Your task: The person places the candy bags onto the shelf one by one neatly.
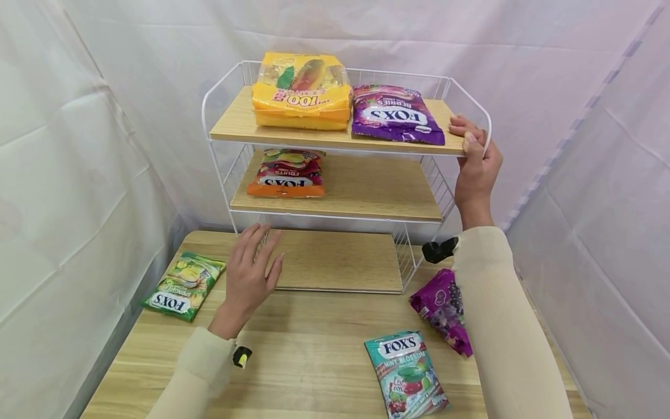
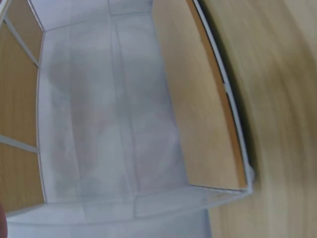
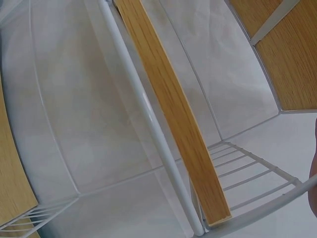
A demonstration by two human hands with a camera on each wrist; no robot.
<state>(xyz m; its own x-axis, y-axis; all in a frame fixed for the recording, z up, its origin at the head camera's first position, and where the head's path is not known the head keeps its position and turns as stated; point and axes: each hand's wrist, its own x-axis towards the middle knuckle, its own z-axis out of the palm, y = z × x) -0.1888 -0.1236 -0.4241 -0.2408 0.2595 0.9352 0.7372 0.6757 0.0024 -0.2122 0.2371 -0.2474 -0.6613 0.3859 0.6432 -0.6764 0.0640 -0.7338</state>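
Currently, the right hand (image 1: 475, 166) clamps its fingers on the top corner of a rack (image 1: 366, 183) on the tabletop (image 1: 303, 349); the left hand (image 1: 248, 276) spreads its fingers, lower down. Even, two-sided steadying should curb tilting.

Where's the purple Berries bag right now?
In the head view, the purple Berries bag lies right of centre on the top shelf, between the yellow bag and right hand.

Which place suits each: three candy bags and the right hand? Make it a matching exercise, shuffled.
1. yellow bag
2. red Fruits bag
3. green bag
4. right hand

A. on the middle shelf
B. on the tabletop, left of the rack
C. gripping the rack's top right corner
D. on the top shelf, beside a purple bag

Pairs: 1-D, 2-A, 3-B, 4-C
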